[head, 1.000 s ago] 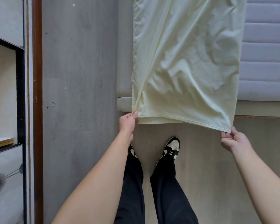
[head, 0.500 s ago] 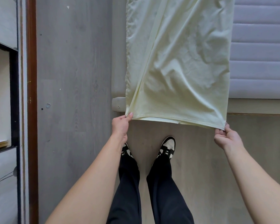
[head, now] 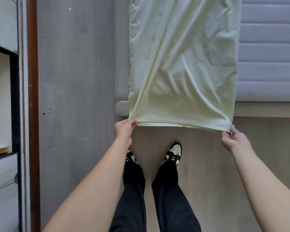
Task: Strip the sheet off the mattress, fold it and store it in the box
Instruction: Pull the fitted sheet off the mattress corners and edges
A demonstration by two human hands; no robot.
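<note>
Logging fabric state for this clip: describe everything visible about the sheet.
The sheet is pale yellow, thin, creased woven-looking cloth, folded into a long strip at least two layers thick. It lies along the grey ribbed mattress, its hemmed near end drawn past the edge. The left hand and right hand each pinch a near corner.

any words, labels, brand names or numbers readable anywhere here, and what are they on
None: no text can be read in this view.
Sheet: plain pale yellow, no tag or print showing; the left hand and right hand pinch its near corners.
Shoes: black and white, no brand mark legible.
Mattress: plain grey quilting, no label.
Shelf unit: no lettering visible.
</note>
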